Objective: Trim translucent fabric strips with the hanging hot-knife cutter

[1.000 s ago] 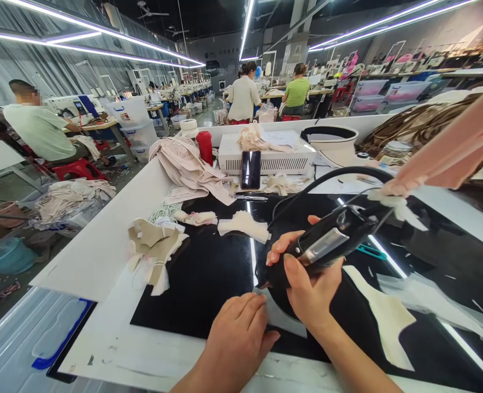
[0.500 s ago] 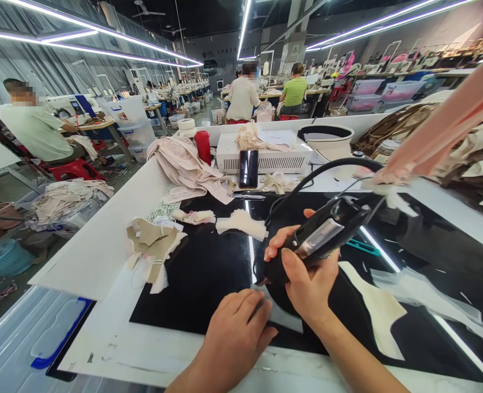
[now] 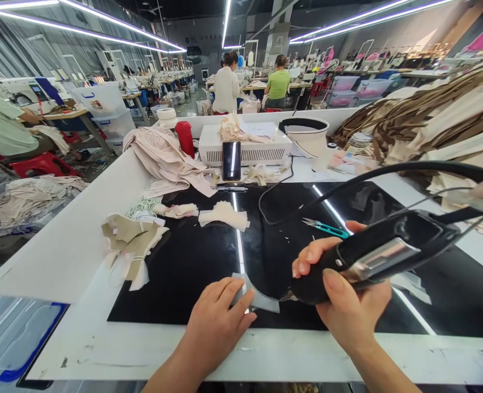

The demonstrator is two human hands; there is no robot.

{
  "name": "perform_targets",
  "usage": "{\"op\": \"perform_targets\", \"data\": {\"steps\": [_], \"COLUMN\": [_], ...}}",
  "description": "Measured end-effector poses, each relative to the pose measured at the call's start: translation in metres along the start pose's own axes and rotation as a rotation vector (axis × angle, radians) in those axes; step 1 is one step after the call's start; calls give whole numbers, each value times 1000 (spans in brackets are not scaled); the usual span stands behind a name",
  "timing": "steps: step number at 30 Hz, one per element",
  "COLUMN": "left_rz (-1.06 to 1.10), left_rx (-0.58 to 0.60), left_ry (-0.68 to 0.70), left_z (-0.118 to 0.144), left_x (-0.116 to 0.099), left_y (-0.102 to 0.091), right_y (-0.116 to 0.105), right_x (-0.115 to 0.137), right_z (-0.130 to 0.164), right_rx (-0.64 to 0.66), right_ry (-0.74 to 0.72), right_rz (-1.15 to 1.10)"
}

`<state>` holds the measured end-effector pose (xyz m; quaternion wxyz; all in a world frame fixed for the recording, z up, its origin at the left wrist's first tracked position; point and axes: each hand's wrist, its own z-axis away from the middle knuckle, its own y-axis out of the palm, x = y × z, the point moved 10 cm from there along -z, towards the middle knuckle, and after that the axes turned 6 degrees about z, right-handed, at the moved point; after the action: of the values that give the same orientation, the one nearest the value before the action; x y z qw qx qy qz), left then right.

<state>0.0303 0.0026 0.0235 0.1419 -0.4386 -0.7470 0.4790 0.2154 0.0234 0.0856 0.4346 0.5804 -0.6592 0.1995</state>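
Head view: the right hand (image 3: 350, 305) has its grip closed round a black corded handheld cutter (image 3: 372, 256), whose nose comes down at the right edge of a thin pale fabric piece (image 3: 258, 297) lying on the dark glossy mat of the bench (image 3: 77, 245). The left hand (image 3: 215, 322) lies flat, fingers spread, holding nothing, its fingertips (image 3: 241, 295) pressing the piece's left part, just beside the tool nose. The cable (image 3: 307, 202) loops back across the mat past teal thread snips (image 3: 325, 226). Stacked fabric cut-pieces (image 3: 133, 243) sit to the left, well apart. Risk, as judged: the fingertips lie close to the working end, so a slip of the tool could catch them; a snagging cable could jerk the tool off line; light pressure could let the piece slide on the glossy surface
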Motion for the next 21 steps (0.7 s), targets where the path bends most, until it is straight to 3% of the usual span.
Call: {"op": "perform_targets", "data": {"steps": [13,21], "left_rz": [-3,125], "left_rx": [-64,84], "left_ry": [86,48], "left_z": [-8,-27], "left_x": [-13,-16], "left_y": [-12,19], "right_y": [0,1], "right_x": [3,1], "right_z": [6,6], "right_rx": [-20,-51], "right_ry": [2,24], "right_rz": [-17,-56]}}
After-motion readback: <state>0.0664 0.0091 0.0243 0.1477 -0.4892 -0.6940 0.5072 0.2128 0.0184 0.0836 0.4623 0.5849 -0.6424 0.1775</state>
